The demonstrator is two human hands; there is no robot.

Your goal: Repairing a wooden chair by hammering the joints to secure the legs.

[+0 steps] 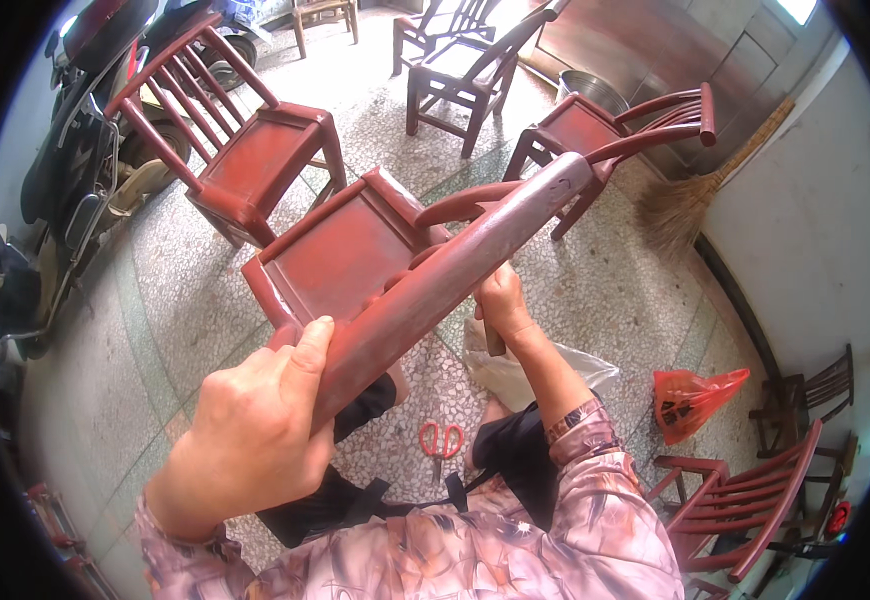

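Observation:
A red wooden chair (340,255) stands tilted close in front of me, its worn top rail (435,270) slanting up to the right. My left hand (255,430) is closed around the rail's near left end, thumb on top. Under the rail, my right hand (503,300) is closed on a brown handle (492,340), whose lower end sticks out below the fist. Whatever the handle belongs to is hidden behind the rail and the hand. On the floor between my feet lie red-handled scissors (441,440), with a clear plastic bag (535,370) beside my right forearm.
Several more chairs surround me, including a red one (255,165) at far left and another (575,130) at far right. A motor scooter (75,200) stands left. A straw broom (690,205) leans by the right wall, above a red plastic bag (695,400). Red chairs (745,500) fill the lower right.

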